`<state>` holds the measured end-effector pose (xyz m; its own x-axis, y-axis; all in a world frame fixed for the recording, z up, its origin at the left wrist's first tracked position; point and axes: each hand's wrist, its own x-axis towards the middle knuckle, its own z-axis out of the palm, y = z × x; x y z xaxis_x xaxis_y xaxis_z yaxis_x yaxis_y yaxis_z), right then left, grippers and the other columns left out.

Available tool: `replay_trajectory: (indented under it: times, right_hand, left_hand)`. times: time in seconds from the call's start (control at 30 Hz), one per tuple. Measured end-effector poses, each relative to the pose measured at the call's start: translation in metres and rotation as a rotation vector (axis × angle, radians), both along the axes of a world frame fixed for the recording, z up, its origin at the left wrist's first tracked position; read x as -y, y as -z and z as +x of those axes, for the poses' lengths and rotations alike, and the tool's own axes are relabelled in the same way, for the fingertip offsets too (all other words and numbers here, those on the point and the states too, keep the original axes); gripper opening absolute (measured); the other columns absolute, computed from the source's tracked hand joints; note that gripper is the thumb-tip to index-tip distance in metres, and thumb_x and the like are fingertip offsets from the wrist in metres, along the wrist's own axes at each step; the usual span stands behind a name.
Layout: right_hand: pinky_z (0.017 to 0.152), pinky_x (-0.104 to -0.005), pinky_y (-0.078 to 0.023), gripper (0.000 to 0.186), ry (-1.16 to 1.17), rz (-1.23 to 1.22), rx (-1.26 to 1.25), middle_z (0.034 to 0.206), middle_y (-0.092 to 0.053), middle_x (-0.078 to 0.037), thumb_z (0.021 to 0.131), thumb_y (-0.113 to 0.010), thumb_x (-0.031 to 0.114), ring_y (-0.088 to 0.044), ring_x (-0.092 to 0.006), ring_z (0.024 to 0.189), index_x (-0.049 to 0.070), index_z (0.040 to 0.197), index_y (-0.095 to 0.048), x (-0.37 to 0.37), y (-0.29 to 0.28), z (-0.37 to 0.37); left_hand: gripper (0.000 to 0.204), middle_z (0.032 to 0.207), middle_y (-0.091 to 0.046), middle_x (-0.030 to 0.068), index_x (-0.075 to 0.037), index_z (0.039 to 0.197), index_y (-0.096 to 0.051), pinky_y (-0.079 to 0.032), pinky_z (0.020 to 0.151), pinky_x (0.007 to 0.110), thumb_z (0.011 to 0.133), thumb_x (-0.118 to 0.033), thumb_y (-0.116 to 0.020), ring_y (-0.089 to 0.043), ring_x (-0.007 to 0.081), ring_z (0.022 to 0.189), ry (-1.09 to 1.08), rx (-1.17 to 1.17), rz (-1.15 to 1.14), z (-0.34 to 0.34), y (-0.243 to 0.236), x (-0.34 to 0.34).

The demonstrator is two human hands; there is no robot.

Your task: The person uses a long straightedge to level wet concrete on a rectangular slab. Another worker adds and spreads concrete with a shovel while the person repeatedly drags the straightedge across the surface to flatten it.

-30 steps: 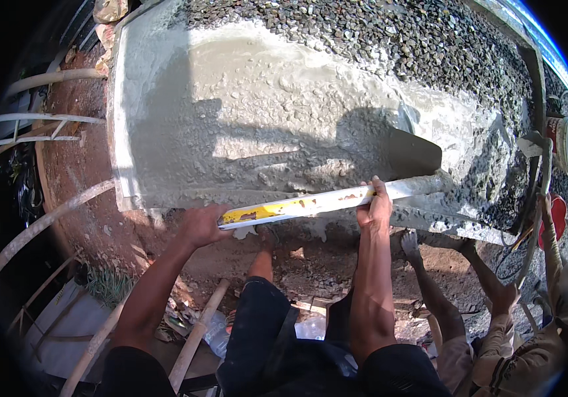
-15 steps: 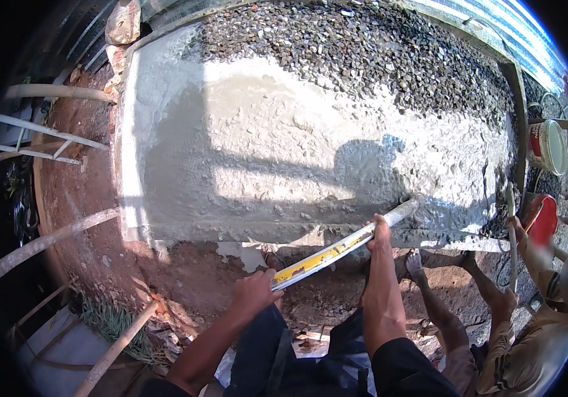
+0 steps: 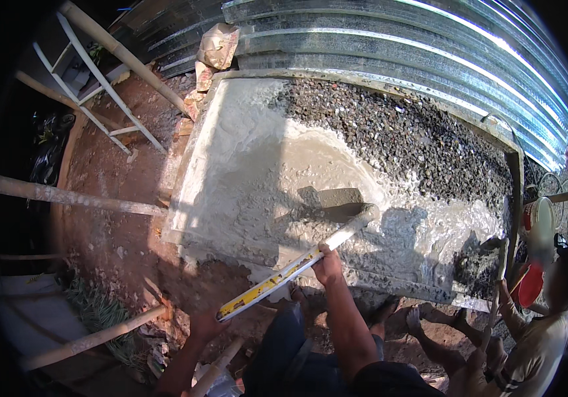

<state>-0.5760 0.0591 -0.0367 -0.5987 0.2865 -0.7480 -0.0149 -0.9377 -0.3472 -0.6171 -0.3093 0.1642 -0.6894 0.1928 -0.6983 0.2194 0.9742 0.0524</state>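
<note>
Both hands are wrapped round the white and yellow handle of a hoe [image 3: 277,283]. My left hand [image 3: 207,324] grips it near its lower-left end, and my right hand [image 3: 327,266] holds it farther up, toward the head. The hoe's grey, mortar-coated blade [image 3: 338,197] is over the wet mix, seemingly just above or touching it; which, I cannot tell. Wet grey cement mix [image 3: 231,172] spreads over a shallow rectangular mixing trough [image 3: 190,155]. Dark gravel [image 3: 403,135] lies along the far and right side of the trough, partly wetted.
At the right a co-worker [image 3: 535,351] holds a pole-like handle [image 3: 501,274] by the trough's edge. Near them are a red basin [image 3: 530,284] and a bucket [image 3: 544,215]. Corrugated metal sheets [image 3: 390,46] stand behind. Bamboo poles [image 3: 72,195] and a white ladder [image 3: 89,92] are left.
The hoe has been lifted or drawn up from the mix, its blade now showing, and shifted left with both hands. My view has turned, showing more of the metal sheets.
</note>
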Motion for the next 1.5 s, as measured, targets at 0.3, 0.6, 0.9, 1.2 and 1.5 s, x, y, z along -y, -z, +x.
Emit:
replay_trajectory:
  times: [0.3, 0.6, 0.9, 1.2, 1.5]
  right_hand:
    - [0.068, -0.035, -0.058, 0.051, -0.262, 0.264, 0.361, 0.103, -0.068, -0.007, 0.097, -0.068, 0.016, -0.068, -0.0198, 0.08, 0.012, 0.142, -0.046, -0.049, -0.145, 0.222]
    - [0.048, -0.0277, -0.046, 0.019, 0.194, 0.293, 0.749, 0.08, -0.059, -0.003, 0.096, -0.063, 0.013, -0.056, -0.0135, 0.06, 0.013, 0.114, -0.055, 0.015, -0.19, 0.481]
    - [0.053, -0.0352, -0.05, 0.037, -0.053, 0.198, 0.697, 0.09, -0.065, -0.008, 0.094, -0.07, 0.019, -0.061, -0.0197, 0.066, 0.007, 0.128, -0.059, 0.1, -0.126, 0.455]
    - [0.084, -0.0382, -0.055, 0.051, -0.398, 0.781, 0.312, 0.104, -0.073, -0.015, 0.092, -0.072, 0.024, -0.07, -0.0228, 0.095, 0.0, 0.135, -0.058, 0.053, -0.193, 0.336]
    - [0.08, -0.0378, -0.055, 0.052, -0.914, 1.116, 0.15, 0.099, -0.071, -0.014, 0.095, -0.068, 0.027, -0.067, -0.0224, 0.091, 0.003, 0.139, -0.055, 0.056, -0.253, 0.282]
  left_hand:
    - [0.062, 0.1, -0.075, 0.0178, -0.01, 0.116, -0.072, -0.057, 0.083, 0.048, 0.071, -0.051, -0.083, -0.073, 0.0366, 0.093, 0.101, -0.163, 0.059, -0.071, -0.009, 0.01]
    - [0.067, 0.104, -0.073, 0.0219, -0.001, 0.112, -0.068, -0.057, 0.084, 0.048, 0.069, -0.049, -0.084, -0.073, 0.0383, 0.097, 0.23, -0.002, 0.081, -0.069, 0.019, -0.031]
    - [0.026, 0.079, -0.068, 0.0116, -0.003, 0.105, -0.064, -0.053, 0.045, 0.038, 0.088, -0.022, -0.073, -0.067, 0.0221, 0.059, -0.357, 0.793, 0.196, -0.043, 0.063, -0.103]
    - [0.029, 0.079, -0.065, 0.0087, -0.005, 0.112, -0.058, -0.056, 0.051, 0.034, 0.093, -0.026, -0.068, -0.063, 0.0197, 0.06, -0.751, 0.895, 0.467, 0.004, -0.019, -0.134]
    - [0.035, 0.082, -0.066, 0.009, -0.002, 0.106, -0.062, -0.057, 0.058, 0.032, 0.09, -0.032, -0.069, -0.065, 0.0188, 0.066, -1.077, 1.292, 0.906, 0.096, -0.033, -0.135]
